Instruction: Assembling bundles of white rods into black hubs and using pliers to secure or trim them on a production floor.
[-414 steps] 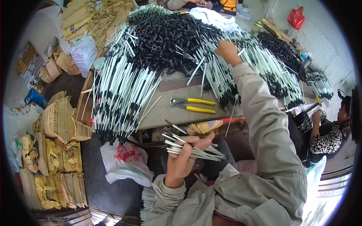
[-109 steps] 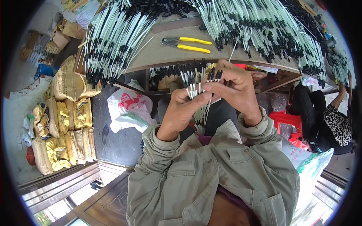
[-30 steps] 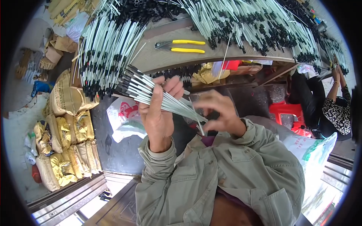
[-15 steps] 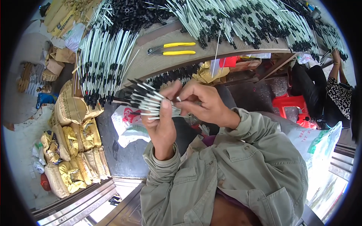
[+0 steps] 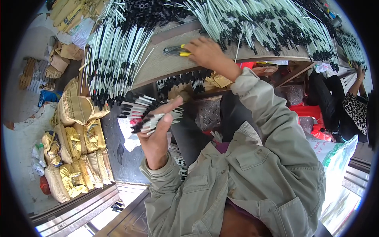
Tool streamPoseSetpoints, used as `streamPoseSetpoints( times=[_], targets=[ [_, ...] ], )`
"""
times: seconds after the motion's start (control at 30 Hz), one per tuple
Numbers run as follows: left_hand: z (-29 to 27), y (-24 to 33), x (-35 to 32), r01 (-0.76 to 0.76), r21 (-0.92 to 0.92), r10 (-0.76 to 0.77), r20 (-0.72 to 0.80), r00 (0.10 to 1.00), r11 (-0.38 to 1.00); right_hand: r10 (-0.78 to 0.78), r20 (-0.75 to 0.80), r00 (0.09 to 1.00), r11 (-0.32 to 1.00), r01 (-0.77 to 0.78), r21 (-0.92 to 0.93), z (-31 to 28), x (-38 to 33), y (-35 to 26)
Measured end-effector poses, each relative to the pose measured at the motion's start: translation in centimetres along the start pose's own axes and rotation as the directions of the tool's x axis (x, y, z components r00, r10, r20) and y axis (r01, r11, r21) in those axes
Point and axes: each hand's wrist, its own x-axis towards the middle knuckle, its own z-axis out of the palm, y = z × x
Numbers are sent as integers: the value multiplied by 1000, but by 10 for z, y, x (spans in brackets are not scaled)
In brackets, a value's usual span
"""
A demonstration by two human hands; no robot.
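My left hand (image 5: pixel 157 147) is closed round a bundle of thin white rods with black ends (image 5: pixel 136 108), which fan out to the left of the thumb. At the near edge of the workbench (image 5: pixel 158 70), my right hand (image 5: pixel 210 54) grips the yellow handles of a pair of pliers (image 5: pixel 173 50). The dark jaws point left and most of the handles are hidden under the fingers. The pliers lie on the bench top. Left of them, a thick sheaf of similar rods (image 5: pixel 114 63) hangs over the bench edge.
More rods (image 5: pixel 268 27) cover the back of the bench, beside a heap of black parts (image 5: pixel 144 14). Wrapped packages (image 5: pixel 79 158) are stacked at the left. A white sack (image 5: pixel 335 154) stands at right near a red stool (image 5: pixel 308 114). Far right, another person's hand (image 5: pixel 358 71) touches rods.
My right hand has left the bundle and reached forward onto the pliers. My left hand, still with the rods, has moved slightly left and down, and the bundle has tilted. The view has shifted a little.
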Motion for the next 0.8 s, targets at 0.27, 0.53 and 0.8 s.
streamPoseSetpoints(
  times=[0.27, 0.53, 0.8],
  targets=[
    [-27, 31, 0, 95, -98, -35, 495, 868, 991, 16, -9, 1000, 692, -5, 722, -73, -42, -38],
    [-1, 46, 7, 85, -340, 153, 616, 772, 936, -516, -92, 851, -375, -129, 918, -40, -115, -116],
    [10, 65, 1, 276, -362, -173, 292, 941, 890, -616, 347, 707, -358, -643, 677, 15, -189, -108]
  ],
)
